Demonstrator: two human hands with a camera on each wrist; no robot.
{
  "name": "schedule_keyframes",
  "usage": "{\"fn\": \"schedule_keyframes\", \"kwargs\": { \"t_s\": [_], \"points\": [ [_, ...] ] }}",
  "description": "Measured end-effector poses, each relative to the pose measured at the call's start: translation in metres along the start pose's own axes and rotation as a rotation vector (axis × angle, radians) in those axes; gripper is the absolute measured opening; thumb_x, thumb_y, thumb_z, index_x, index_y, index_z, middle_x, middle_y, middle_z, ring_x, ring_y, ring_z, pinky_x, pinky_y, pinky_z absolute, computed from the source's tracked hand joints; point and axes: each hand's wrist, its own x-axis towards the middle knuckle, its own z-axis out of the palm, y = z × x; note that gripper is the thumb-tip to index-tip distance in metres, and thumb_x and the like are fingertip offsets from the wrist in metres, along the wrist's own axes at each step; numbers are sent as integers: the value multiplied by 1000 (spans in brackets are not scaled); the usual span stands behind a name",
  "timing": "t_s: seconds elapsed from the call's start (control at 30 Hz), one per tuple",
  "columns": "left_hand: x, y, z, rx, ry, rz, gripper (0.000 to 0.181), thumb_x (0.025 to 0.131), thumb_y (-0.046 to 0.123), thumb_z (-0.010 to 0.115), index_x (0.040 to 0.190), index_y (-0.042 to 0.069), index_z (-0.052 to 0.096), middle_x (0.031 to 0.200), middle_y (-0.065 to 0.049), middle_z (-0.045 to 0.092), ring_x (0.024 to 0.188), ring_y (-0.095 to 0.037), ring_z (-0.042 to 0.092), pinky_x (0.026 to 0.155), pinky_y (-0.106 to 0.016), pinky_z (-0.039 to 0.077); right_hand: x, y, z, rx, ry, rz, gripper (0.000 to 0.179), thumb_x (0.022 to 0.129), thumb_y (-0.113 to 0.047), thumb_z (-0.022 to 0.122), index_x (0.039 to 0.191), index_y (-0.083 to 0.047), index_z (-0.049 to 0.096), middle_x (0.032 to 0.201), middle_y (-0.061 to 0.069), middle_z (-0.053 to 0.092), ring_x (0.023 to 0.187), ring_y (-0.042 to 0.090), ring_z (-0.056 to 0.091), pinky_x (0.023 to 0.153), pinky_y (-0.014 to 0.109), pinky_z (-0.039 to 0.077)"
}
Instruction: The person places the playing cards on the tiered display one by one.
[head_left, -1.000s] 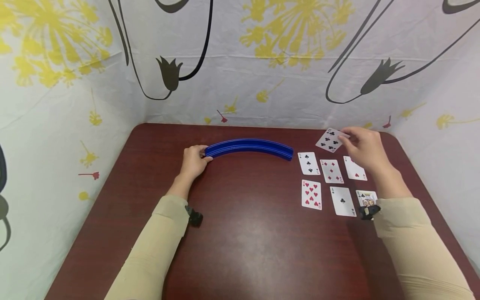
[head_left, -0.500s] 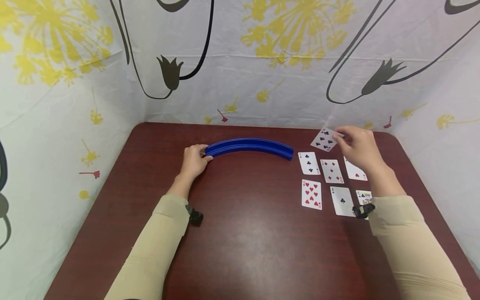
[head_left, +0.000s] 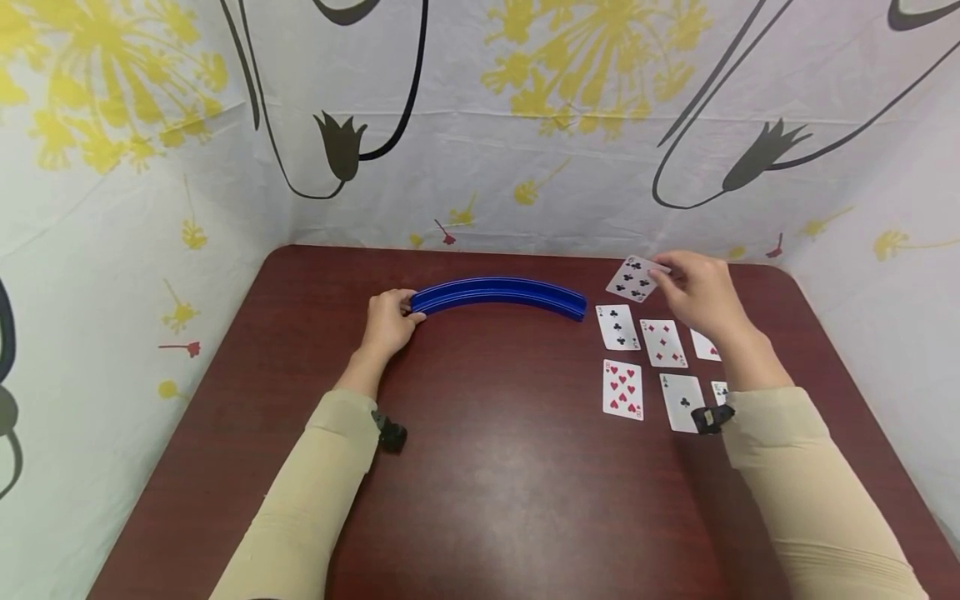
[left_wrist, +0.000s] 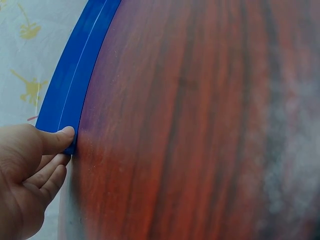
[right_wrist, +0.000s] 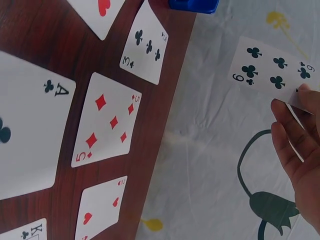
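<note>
My left hand (head_left: 386,322) grips the left end of a curved blue card holder (head_left: 498,291) near the table's back edge. In the left wrist view its thumb lies on top of the holder. My right hand (head_left: 702,290) pinches a six of clubs (head_left: 630,279) by one edge, face visible. This card is raised behind the three of clubs (head_left: 618,327), to the right of the holder. The five of diamonds (head_left: 663,342) lies face up nearby. My right forearm partly covers the two of hearts (head_left: 706,346) and the king of clubs (head_left: 720,392).
Closer to me, a heart card (head_left: 623,389) and the ace of clubs (head_left: 681,402) lie face up on the dark red-brown table (head_left: 487,483). A patterned white cloth (head_left: 450,179) hangs around the back and sides.
My right hand has moved left with the six of clubs, towards the right end of the holder. The left hand and the holder have stayed in place.
</note>
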Motion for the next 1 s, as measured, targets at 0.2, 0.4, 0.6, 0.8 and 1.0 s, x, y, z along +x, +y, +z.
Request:
{"fn": "schedule_keyframes", "kwargs": {
  "t_s": [0.2, 0.4, 0.6, 0.8, 1.0],
  "points": [
    [-1, 0, 0, 0, -3, -4, 43, 92, 7, 75, 132, -3, 64, 119, -23, 68, 109, -33, 67, 94, -44, 56, 3, -6, 3, 20, -10, -14, 17, 95, -1, 69, 110, 8, 71, 100, 24, 73, 80, 38, 71, 73, 52, 57],
    [-1, 1, 0, 12, -8, 3, 44, 93, 6, 75, 134, -4, 63, 122, -24, 66, 109, -34, 66, 93, -44, 56, 7, -11, 7, 27, -25, -16, 16, 95, -2, 69, 109, 8, 71, 98, 23, 73, 79, 36, 69, 72, 52, 56],
    [0, 3, 0, 20, -21, 2, 46, 93, 7, 74, 136, -4, 61, 124, -24, 65, 110, -34, 65, 94, -44, 55, 11, -14, 12, 47, -32, -30, 17, 96, -2, 68, 110, 7, 71, 99, 22, 73, 79, 36, 70, 72, 51, 56],
    [1, 3, -1, 27, -42, -9, 47, 94, 8, 73, 137, -4, 60, 127, -23, 63, 111, -33, 65, 95, -44, 55, 15, -16, 18, 51, -26, -57, 15, 95, -1, 69, 108, 7, 72, 97, 22, 73, 78, 35, 70, 71, 51, 57],
    [2, 4, -2, 8, -57, -13, 48, 94, 5, 72, 139, -6, 58, 128, -24, 62, 111, -33, 62, 95, -44, 54, 21, -19, 24, 54, -20, -100, 14, 94, -1, 70, 105, 7, 73, 96, 21, 73, 76, 34, 70, 71, 50, 58]
  ]
}}
